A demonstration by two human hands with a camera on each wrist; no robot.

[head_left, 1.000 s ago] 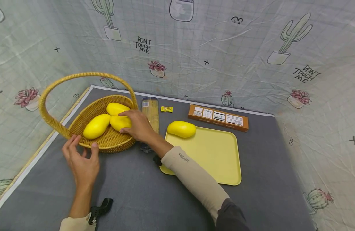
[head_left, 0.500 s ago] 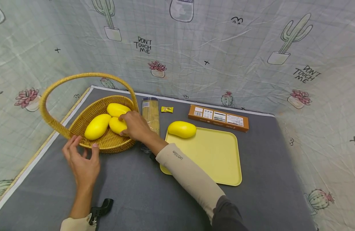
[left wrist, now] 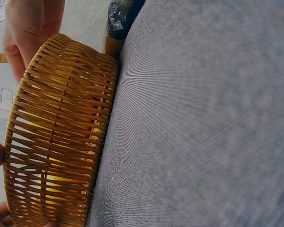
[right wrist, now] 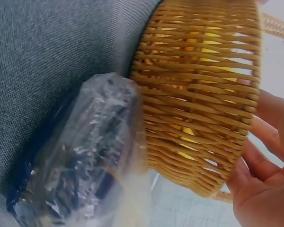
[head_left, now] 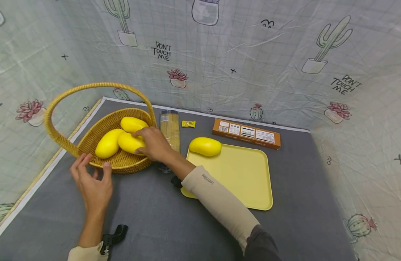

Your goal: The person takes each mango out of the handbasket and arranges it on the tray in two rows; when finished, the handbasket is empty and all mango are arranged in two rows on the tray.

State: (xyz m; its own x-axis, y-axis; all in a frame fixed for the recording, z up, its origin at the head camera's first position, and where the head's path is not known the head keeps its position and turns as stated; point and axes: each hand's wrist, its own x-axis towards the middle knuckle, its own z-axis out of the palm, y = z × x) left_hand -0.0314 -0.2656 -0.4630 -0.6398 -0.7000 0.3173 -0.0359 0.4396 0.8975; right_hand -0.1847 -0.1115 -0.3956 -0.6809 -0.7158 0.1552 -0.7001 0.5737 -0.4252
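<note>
A wicker basket [head_left: 132,166] with a tall hoop handle stands at the left, holding several yellow mangoes. My right hand [head_left: 156,145] reaches over its right rim and grips one mango [head_left: 128,142] between thumb and fingers. That mango lies against a second mango [head_left: 107,144], with a third mango [head_left: 133,124] behind it. At the basket's near left rim, my left hand [head_left: 95,186] holds the wicker, its thumb and fingers spread along the edge. Through the weave in the left wrist view, yellow shows inside the basket [left wrist: 61,123].
A yellow tray [head_left: 239,174] lies right of centre, bearing another mango [head_left: 205,146] at its far left corner. A clear pack of noodle-like sticks [head_left: 170,127] lies beside the basket. Behind are a small yellow packet [head_left: 188,124] and a long brown box [head_left: 246,133].
The gripped mango has shifted a little left inside the basket, up against its neighbour. My right hand has moved slightly with it; the left hand keeps its place on the rim.
</note>
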